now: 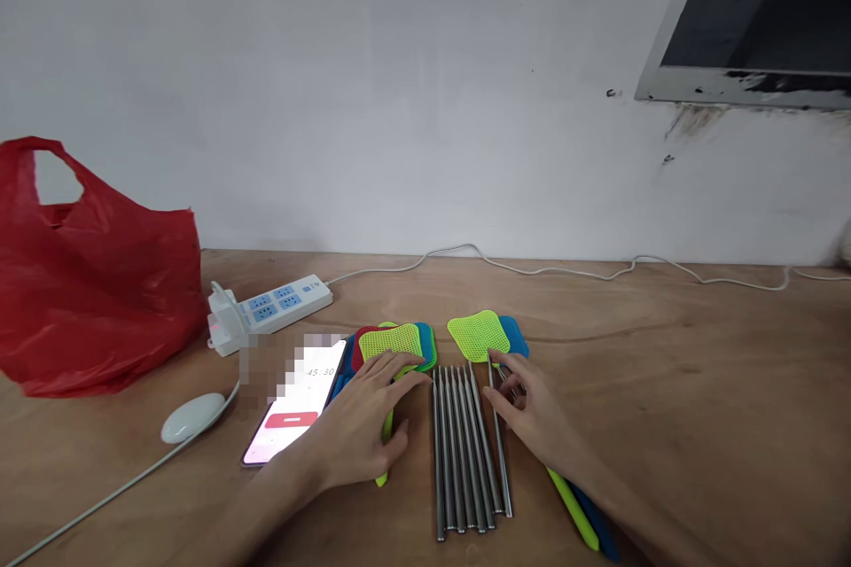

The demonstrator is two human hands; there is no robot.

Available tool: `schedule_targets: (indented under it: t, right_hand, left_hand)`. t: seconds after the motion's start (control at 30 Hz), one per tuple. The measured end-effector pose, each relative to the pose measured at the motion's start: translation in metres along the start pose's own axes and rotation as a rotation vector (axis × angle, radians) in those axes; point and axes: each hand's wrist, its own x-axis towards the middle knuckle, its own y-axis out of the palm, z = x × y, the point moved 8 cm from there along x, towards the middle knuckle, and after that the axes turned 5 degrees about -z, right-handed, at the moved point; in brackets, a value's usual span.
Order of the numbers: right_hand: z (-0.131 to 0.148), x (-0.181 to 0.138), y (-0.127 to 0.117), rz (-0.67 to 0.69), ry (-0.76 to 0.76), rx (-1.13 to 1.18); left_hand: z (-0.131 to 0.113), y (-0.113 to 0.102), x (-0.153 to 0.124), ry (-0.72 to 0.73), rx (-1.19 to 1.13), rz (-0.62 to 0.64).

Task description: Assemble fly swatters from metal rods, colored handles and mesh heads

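Several slim steel rods (458, 461) lie side by side on the wooden table. My left hand (365, 416) is stretched out with its fingers apart, its fingertips close to the leftmost rod. Beneath and beyond it lie fly swatter heads of mesh, including a yellow-green one (390, 342) and a red one (360, 353). My right hand (528, 407) is curled, thumb and index finger on the rightmost steel rod (500, 461), which lies slightly apart and slanted. Past this hand are another yellow-green mesh head (477, 335) and a blue one (513, 337). A yellow-green handle (575, 514) runs under my right forearm.
A lit phone (292, 416) lies left of my left hand. Behind it stands a white power strip (285, 301) with a cable along the wall. A white mouse-shaped object (192, 418) and a red plastic bag (99, 301) are at the left.
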Motion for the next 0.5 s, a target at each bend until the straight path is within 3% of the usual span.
schedule_targets:
  t: [0.2,0.37,0.5]
  right_hand:
    - [0.013,0.003,-0.01,-0.035,-0.155,-0.324]
    - [0.004,0.004,-0.016,0.002,-0.092,-0.625]
    - [-0.002,0.004,-0.012,0.051,-0.064,-0.659]
  left_hand:
    - [-0.004,0.002,0.001,0.025,-0.005,-0.002]
    - [-0.01,0.002,0.001,0.037,-0.038,-0.004]
    - [-0.011,0.001,0.001,0.036,-0.052,-0.006]
